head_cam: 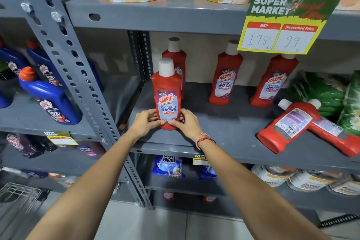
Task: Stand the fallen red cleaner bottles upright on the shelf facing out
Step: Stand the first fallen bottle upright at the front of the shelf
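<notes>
A red cleaner bottle (167,93) with a white cap stands upright near the front left of the grey shelf (224,138), label facing out. My left hand (145,122) and my right hand (188,122) both grip its base from either side. Three more red bottles stand upright further back: one (176,58) right behind it, one (226,76) in the middle, one (273,82) to the right. Two red bottles lie fallen at the shelf's right front, one (286,128) on top of the other (335,134), back labels up.
A price sign (282,25) hangs from the shelf above. Green packets (331,93) sit at the right end of the shelf. Blue bottles (50,95) fill the left bay beyond a perforated upright post (78,76). Pouches line the shelves above and below.
</notes>
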The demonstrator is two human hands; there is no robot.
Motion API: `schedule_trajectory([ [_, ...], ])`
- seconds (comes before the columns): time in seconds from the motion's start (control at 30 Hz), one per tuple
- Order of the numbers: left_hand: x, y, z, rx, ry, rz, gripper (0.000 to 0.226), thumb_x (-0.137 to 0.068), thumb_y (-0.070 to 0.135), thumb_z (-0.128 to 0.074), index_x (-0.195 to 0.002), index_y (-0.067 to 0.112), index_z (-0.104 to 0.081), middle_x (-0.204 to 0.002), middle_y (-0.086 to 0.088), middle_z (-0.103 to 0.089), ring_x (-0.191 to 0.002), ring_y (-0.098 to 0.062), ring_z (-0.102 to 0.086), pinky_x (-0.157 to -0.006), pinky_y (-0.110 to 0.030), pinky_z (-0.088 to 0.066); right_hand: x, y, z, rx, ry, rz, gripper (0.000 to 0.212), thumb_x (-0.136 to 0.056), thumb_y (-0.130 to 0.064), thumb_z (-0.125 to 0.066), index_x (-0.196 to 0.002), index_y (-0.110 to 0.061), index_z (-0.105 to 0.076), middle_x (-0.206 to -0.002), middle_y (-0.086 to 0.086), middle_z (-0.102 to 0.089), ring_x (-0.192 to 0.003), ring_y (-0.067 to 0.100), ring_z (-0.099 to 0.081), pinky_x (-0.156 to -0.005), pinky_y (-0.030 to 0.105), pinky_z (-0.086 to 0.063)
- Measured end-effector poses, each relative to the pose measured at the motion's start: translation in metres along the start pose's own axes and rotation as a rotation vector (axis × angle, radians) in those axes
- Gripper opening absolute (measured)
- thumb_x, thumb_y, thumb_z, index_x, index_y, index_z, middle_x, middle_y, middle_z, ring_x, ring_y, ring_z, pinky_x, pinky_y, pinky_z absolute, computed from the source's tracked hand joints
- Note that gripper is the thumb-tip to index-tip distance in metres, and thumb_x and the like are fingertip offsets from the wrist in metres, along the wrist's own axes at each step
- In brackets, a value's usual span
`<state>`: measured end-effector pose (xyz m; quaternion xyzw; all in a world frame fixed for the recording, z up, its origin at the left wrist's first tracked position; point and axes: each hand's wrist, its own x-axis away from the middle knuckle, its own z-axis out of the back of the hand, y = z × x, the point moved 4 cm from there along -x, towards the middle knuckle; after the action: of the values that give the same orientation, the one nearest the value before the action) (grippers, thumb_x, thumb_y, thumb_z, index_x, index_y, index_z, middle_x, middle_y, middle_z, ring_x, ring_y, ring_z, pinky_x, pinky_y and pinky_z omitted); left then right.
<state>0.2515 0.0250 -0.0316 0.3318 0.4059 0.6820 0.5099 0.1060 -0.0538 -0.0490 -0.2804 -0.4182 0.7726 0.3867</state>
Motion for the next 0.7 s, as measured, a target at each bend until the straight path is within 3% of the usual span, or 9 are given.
schedule_trajectory([
  [0.17, 0.003, 0.001, -0.002, -0.083, 0.013, 0.0, 0.055, -0.077, 0.009, -0.07, -0.128, 0.001, -0.049, -0.126, -0.015, -0.06, -0.114, -0.022, -0.058, -0.104, -0.039, -0.043, 0.004, -0.001, -0.002, -0.122, -0.048, -0.048, 0.05, -0.078, -0.022, -0.074, -0.121, -0.004, -0.054, -0.122, 0.017, -0.063, -0.107, 0.026, -0.063, -0.092, 0.032, -0.052],
  [0.3, 0.005, 0.001, -0.003, -0.121, 0.049, 0.0, 0.053, -0.078, 0.012, -0.07, -0.126, 0.002, -0.051, -0.125, -0.014, -0.062, -0.108, -0.014, -0.058, -0.101, -0.03, -0.043, 0.004, -0.003, 0.0, -0.108, -0.062, -0.066, 0.05, -0.078, -0.022, -0.074, -0.121, -0.004, -0.054, -0.122, 0.016, -0.064, -0.106, 0.025, -0.064, -0.09, 0.03, -0.052],
  [0.53, 0.016, 0.008, -0.008, -0.217, 0.108, 0.099, 0.054, -0.078, 0.019, -0.071, -0.125, -0.001, -0.053, -0.124, -0.017, -0.062, -0.115, -0.026, -0.059, -0.103, -0.034, -0.043, 0.012, -0.011, 0.007, -0.071, -0.075, -0.066, 0.056, -0.078, -0.021, -0.075, -0.125, -0.004, -0.05, -0.127, 0.017, -0.06, -0.114, 0.028, -0.059, -0.097, 0.035, -0.049],
  [0.6, 0.027, 0.006, -0.013, -0.273, 0.176, 0.202, 0.056, -0.076, 0.023, -0.073, -0.122, -0.003, -0.053, -0.124, -0.02, -0.061, -0.116, -0.03, -0.057, -0.101, -0.036, -0.042, 0.02, -0.009, 0.027, -0.009, -0.02, -0.044, 0.062, -0.077, -0.025, -0.076, -0.128, -0.004, -0.049, -0.129, 0.017, -0.058, -0.117, 0.027, -0.057, -0.101, 0.038, -0.047],
  [0.7, 0.043, 0.015, -0.03, -0.376, 0.197, 0.275, 0.038, -0.076, 0.032, -0.072, -0.101, 0.005, -0.061, -0.108, -0.021, -0.067, -0.106, -0.034, -0.059, -0.088, -0.038, -0.046, 0.035, 0.001, 0.079, 0.046, 0.151, -0.023, 0.052, -0.078, -0.026, -0.074, -0.122, -0.004, -0.056, -0.122, 0.017, -0.061, -0.11, 0.027, -0.06, -0.098, 0.037, -0.048],
])
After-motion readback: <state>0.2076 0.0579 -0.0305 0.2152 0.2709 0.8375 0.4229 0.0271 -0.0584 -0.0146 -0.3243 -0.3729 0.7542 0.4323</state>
